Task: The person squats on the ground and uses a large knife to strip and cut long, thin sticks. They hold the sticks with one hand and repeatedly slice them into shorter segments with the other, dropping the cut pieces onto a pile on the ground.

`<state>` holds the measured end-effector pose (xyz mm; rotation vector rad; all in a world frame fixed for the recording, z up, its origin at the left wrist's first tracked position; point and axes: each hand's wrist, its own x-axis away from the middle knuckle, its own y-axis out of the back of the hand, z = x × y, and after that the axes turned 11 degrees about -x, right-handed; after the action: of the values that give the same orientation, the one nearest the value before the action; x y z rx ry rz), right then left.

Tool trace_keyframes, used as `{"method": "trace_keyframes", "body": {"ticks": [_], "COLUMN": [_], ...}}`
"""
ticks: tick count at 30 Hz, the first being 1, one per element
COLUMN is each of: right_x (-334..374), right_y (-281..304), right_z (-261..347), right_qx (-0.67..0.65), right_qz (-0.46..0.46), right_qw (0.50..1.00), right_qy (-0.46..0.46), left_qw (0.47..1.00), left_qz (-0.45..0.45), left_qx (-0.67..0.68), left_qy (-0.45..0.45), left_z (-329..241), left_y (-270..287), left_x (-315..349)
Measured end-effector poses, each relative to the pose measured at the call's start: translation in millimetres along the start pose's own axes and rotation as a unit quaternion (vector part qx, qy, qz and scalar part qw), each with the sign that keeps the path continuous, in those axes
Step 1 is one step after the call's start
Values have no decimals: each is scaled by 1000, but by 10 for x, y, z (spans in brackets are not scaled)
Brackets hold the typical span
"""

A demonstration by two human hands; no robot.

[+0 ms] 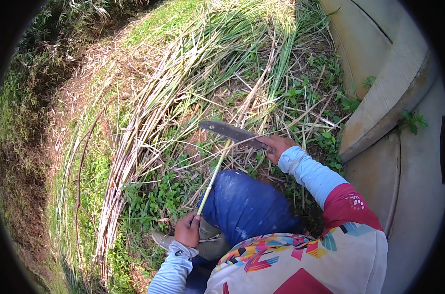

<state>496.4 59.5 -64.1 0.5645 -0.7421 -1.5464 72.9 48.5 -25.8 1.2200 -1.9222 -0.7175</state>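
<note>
My left hand [187, 230] is closed around the lower end of a pale yellow-green cane stalk [212, 178], which slants up and away past my bent knee. In my right hand [280, 148] is the handle of a machete [232, 132]. Its dark, broad blade points left and lies across the stalk's upper part, though whether the two touch I cannot tell. Beyond the blade, dry leaves [256, 90] run on in line with the stalk. To the left lies a long heap of cut cane stalks [129, 142] with green leafy tops.
A pale concrete wall [372, 181] with a thick slanting rib [386, 103] stands close on the right. My blue-clad knee [252, 206] is bent below the blade. Low green weeds [159, 196] cover the ground, and a dry brown branch [83, 161] lies left of the heap.
</note>
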Motion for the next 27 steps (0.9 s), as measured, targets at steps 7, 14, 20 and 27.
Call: {"method": "trace_keyframes", "body": {"ticks": [7,14,20,27], "right_x": [-403,256,150,-337], "right_y": [308,-412,-516,157], "right_z": [-520,213,396,-557], "right_qx": [-176,-139,-31,-105], "right_qz": [-227,-123,-28,-188], "right_qw": [929,979,987,953], "right_qy": [-231,88,158,-212], "left_qw": [994,995,982,987], "left_qz": [49,-20,-14,9], "left_qx": [68,-88,-182,-159], "left_qy": [71,-31,-48,-20], "left_z": [216,23,-160,41], "left_y": [447,548,772,1092], "left_x": [486,343,356,781]}}
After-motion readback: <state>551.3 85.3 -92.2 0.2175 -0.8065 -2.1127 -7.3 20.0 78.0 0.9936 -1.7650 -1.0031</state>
